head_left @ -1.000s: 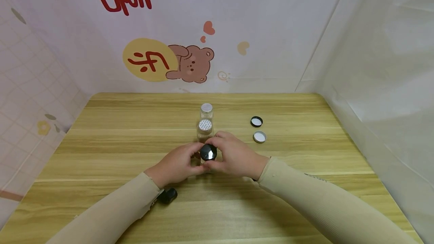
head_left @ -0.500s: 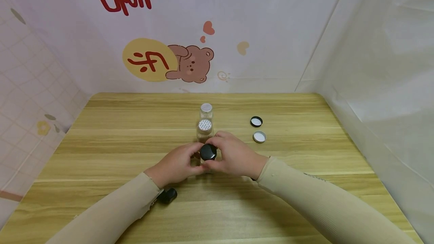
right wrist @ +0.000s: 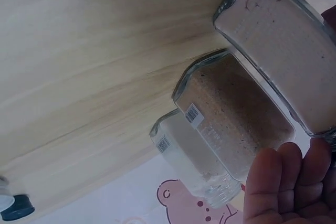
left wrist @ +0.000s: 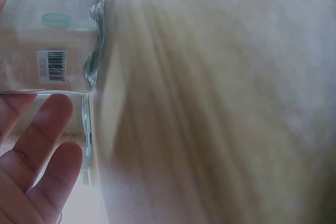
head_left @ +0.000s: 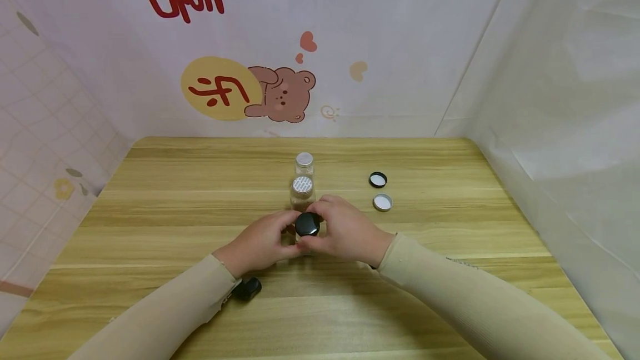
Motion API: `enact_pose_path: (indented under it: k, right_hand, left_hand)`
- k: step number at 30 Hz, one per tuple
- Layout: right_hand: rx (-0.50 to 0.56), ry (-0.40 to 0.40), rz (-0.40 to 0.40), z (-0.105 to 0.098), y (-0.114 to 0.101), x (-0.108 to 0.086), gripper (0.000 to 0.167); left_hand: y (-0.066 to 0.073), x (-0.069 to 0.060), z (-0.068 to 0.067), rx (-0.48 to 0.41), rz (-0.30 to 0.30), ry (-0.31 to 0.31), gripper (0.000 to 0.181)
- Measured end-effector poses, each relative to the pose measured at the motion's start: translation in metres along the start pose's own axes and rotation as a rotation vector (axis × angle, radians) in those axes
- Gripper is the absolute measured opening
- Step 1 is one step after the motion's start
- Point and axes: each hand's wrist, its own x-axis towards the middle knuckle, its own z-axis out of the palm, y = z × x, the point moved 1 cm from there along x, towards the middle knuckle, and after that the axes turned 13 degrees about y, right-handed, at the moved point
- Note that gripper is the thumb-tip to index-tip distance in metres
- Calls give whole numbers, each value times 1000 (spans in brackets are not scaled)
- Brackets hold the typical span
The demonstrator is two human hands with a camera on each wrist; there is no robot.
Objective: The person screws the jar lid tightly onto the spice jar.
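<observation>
A glass jar [left wrist: 63,45] with a barcode label and pale contents stands between my hands. Its shiny black lid [head_left: 307,224] shows from above in the head view. My left hand [head_left: 260,242] grips the jar from the left, its lower fingers beside the glass in the left wrist view. From the right, my right hand [head_left: 347,232] pinches the black lid's edge between thumb and fingers. Directly behind is a jar [right wrist: 231,108] of brown powder with a patterned white top [head_left: 302,184]. A smaller jar [right wrist: 191,150] with pale contents and a silvery lid [head_left: 304,159] stands farthest back.
Two loose lids lie upturned to the right on the wooden table [head_left: 440,199]: a black-rimmed lid [head_left: 378,180] and a silver-rimmed lid [head_left: 383,202]. A small black object [head_left: 248,289] sits by my left cuff. White printed sheets [head_left: 400,32] enclose the back and sides.
The reflection on the black lid has shrunk and shifted. My right hand has moved only very slightly, and the left hand and other jars stay where they were.
</observation>
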Motion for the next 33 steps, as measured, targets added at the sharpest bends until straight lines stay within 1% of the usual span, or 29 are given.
enact_pose_path:
  k: [6, 16, 20, 23, 25, 27, 29, 31, 33]
  right_hand:
    - [-13, 14, -11, 1, 0, 0, 36]
    - [-28, 23, -18, 2, 1, -1, 33]
    - [-26, 27, -2, 2, 2, -1, 35]
    - [-11, 31, 16, 2, 2, -2, 41]
    - [5, 35, 17, 2, 3, -2, 47]
    - [41, 29, 29, 2, 4, -4, 57]
    - [81, 19, 24, 0, 6, -4, 64]
    - [140, 9, 20, -1, 7, -5, 65]
    - [188, -3, 21, -3, 8, -6, 59]
  left_hand:
    - [0, 0, 0, 5, 1, -1, 36]
    - [0, 0, 0, 7, 5, -2, 35]
    - [-1, 0, 0, 2, 4, -1, 36]
    - [0, 0, 0, -1, 3, -1, 37]
    - [0, 0, -1, 4, 4, 0, 38]
    - [0, 0, -1, 8, 7, 0, 41]
    - [0, 0, -1, 7, 8, -3, 44]
    - [0, 0, -1, 2, 9, -4, 46]
    - [0, 0, 0, -6, 11, -5, 47]
